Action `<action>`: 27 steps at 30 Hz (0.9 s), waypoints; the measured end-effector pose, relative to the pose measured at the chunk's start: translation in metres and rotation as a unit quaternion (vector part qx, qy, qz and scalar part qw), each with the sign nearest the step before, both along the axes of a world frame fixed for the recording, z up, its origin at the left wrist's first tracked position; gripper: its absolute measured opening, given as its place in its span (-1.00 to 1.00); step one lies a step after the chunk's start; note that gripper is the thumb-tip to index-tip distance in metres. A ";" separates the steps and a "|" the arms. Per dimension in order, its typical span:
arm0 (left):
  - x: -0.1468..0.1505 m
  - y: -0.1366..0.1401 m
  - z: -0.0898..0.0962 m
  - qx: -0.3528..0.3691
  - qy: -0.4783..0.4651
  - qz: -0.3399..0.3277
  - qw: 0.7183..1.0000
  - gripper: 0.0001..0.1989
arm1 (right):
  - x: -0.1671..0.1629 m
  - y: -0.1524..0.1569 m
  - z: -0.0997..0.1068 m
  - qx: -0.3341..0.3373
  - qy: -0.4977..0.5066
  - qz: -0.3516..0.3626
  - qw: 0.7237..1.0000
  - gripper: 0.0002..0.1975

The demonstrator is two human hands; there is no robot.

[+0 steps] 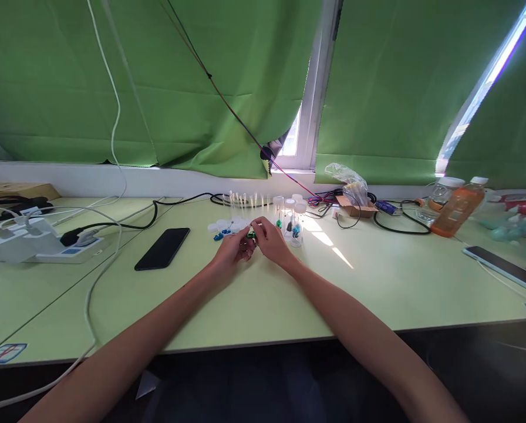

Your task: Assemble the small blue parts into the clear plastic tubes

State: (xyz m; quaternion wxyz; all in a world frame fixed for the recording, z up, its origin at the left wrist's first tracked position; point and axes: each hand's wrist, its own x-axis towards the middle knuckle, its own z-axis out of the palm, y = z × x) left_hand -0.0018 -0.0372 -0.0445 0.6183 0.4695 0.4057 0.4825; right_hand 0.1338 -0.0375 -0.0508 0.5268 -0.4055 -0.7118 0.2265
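Bare forearms (360, 326) — left hand (232, 249), right hand (269, 238) pinching small green piece (250, 234) — clear cylindrical vials (296, 232) just beside.

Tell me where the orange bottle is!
In the head view, the orange bottle is on the table, toward the right, beside a clear, white-lidded container and beyond a phone.

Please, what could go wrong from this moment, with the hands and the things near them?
The small green piece might slip from the fingers. The right hand, close beside the clear containers, could knock one over. The white cable, running over the table's front edge near the left forearm, may get snagged.
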 end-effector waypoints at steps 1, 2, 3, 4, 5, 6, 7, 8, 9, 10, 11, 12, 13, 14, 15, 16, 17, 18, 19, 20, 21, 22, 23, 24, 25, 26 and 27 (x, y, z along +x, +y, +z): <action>0.000 0.000 0.000 0.000 0.003 -0.002 1.000 -0.62 | 0.000 0.000 0.000 -0.002 0.002 -0.001 1.000 -0.72; 0.000 0.000 0.000 0.001 0.007 -0.006 1.000 -0.62 | 0.000 0.001 -0.001 -0.005 0.003 -0.002 1.000 -0.71; 0.000 0.000 -0.001 0.002 0.010 -0.010 1.000 -0.62 | 0.000 0.002 -0.001 -0.007 0.005 -0.004 1.000 -0.70; -0.001 0.001 -0.001 0.005 0.011 -0.014 1.000 -0.63 | 0.000 0.002 -0.002 -0.009 0.007 -0.005 1.000 -0.70; -0.001 0.001 -0.002 0.007 0.013 -0.019 1.000 -0.63 | 0.000 0.003 -0.002 -0.010 0.008 -0.008 1.000 -0.69; 0.000 0.001 -0.002 0.009 0.014 -0.022 1.000 -0.63 | 0.000 0.003 -0.002 -0.011 0.008 -0.010 1.000 -0.68; 0.000 0.000 -0.002 0.008 0.014 -0.024 1.000 -0.63 | -0.001 0.004 -0.002 -0.012 0.009 -0.011 1.000 -0.67; 0.000 0.000 -0.002 0.006 0.013 -0.023 1.000 -0.63 | -0.001 0.004 -0.002 -0.014 0.008 -0.013 1.000 -0.67; 0.000 0.000 -0.002 0.005 0.010 -0.020 1.000 -0.63 | -0.001 0.004 -0.002 -0.016 0.008 -0.015 1.000 -0.67; 0.001 -0.001 -0.001 0.002 0.005 -0.014 1.000 -0.64 | -0.001 0.003 -0.002 -0.018 0.007 -0.018 1.000 -0.66; 0.001 -0.001 0.000 0.000 -0.001 -0.008 1.000 -0.65 | -0.001 0.003 -0.001 -0.019 0.006 -0.022 1.000 -0.67; 0.001 -0.001 0.000 -0.002 -0.008 -0.003 1.000 -0.65 | -0.001 0.002 -0.001 -0.017 0.004 -0.025 1.000 -0.67; 0.001 -0.001 0.000 -0.004 -0.013 0.001 1.000 -0.65 | -0.001 0.002 -0.001 -0.012 0.001 -0.027 1.000 -0.68; 0.001 0.000 0.000 -0.006 -0.017 0.005 1.000 -0.65 | 0.000 0.001 0.000 -0.006 -0.002 -0.026 1.000 -0.69; 0.001 0.000 0.000 -0.009 -0.019 0.006 1.000 -0.64 | 0.000 0.000 0.000 0.001 -0.005 -0.023 1.000 -0.71; 0.001 0.001 0.000 -0.012 -0.018 0.007 1.000 -0.63 | 0.000 -0.001 0.000 0.008 -0.011 -0.021 1.000 -0.72; 0.000 0.001 -0.001 -0.014 -0.016 0.006 1.000 -0.63 | 0.000 -0.001 0.001 0.014 -0.016 -0.019 1.000 -0.73; 0.000 0.002 -0.001 -0.015 -0.013 0.003 1.000 -0.63 | 0.000 -0.001 0.001 0.018 -0.022 -0.018 0.999 -0.73; 0.000 0.002 -0.002 -0.015 -0.011 -0.001 1.000 -0.63 | 0.000 -0.002 0.000 0.020 -0.028 -0.019 0.999 -0.73; 0.000 0.002 -0.003 -0.015 -0.009 -0.006 1.000 -0.63 | 0.001 -0.002 0.000 0.021 -0.033 -0.021 0.999 -0.72; 0.000 0.002 -0.003 -0.013 -0.008 -0.010 1.000 -0.63 | 0.001 -0.002 0.000 0.020 -0.036 -0.025 0.999 -0.72; 0.000 0.002 -0.003 -0.012 -0.008 -0.014 1.000 -0.63 | 0.001 -0.001 0.000 0.018 -0.039 -0.029 0.999 -0.71; 0.000 0.002 -0.004 -0.011 -0.008 -0.019 1.000 -0.63 | 0.001 -0.001 0.000 0.017 -0.041 -0.034 0.998 -0.70; 0.000 0.002 -0.004 -0.008 -0.008 -0.022 1.000 -0.63 | 0.001 -0.001 0.000 0.016 -0.041 -0.038 0.998 -0.70; 0.000 0.001 -0.004 -0.005 -0.007 -0.026 1.000 -0.63 | 0.001 -0.001 0.000 0.016 -0.041 -0.040 0.998 -0.69; 0.000 0.001 -0.004 -0.001 -0.006 -0.029 1.000 -0.62 | 0.001 -0.001 0.000 0.016 -0.039 -0.040 0.998 -0.69; 0.000 0.001 -0.004 0.001 -0.004 -0.031 1.000 -0.61 | 0.001 -0.001 0.001 0.015 -0.037 -0.039 0.998 -0.69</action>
